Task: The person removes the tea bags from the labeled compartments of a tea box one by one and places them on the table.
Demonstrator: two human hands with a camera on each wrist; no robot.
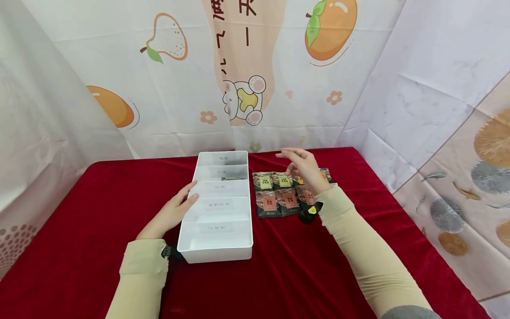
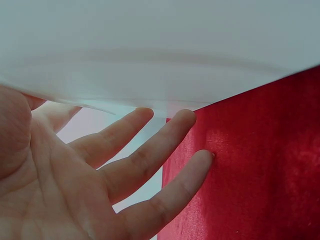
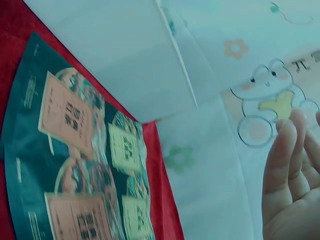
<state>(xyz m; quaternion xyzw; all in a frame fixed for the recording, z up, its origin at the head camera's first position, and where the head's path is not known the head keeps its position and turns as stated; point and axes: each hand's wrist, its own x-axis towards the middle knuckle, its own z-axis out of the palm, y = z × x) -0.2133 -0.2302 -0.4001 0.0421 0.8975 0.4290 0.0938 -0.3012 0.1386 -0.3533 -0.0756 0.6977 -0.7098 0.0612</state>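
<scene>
A long white divided box [image 1: 215,253] stands on the red cloth, with paper labels on its compartment walls. In the second compartment from the far end lies a dark sachet [image 1: 231,179]. My left hand [image 1: 170,214] rests against the box's left side, its fingertips at the wall and rim; the left wrist view shows these fingers [image 2: 150,155] nearly straight. My right hand [image 1: 304,168] is raised over the sachets to the right of the box, fingers slightly bent, holding nothing. Below it lie red-labelled sachets [image 1: 266,204] in the near row and green-labelled sachets [image 1: 262,180] in the far row.
Yellow-labelled sachets [image 1: 324,173] are partly covered by my right hand. A printed curtain [image 1: 167,106] hangs behind the table's far edge, and another patterned sheet [image 1: 450,190] hangs at the right. Red cloth [image 1: 99,212] stretches left of the box.
</scene>
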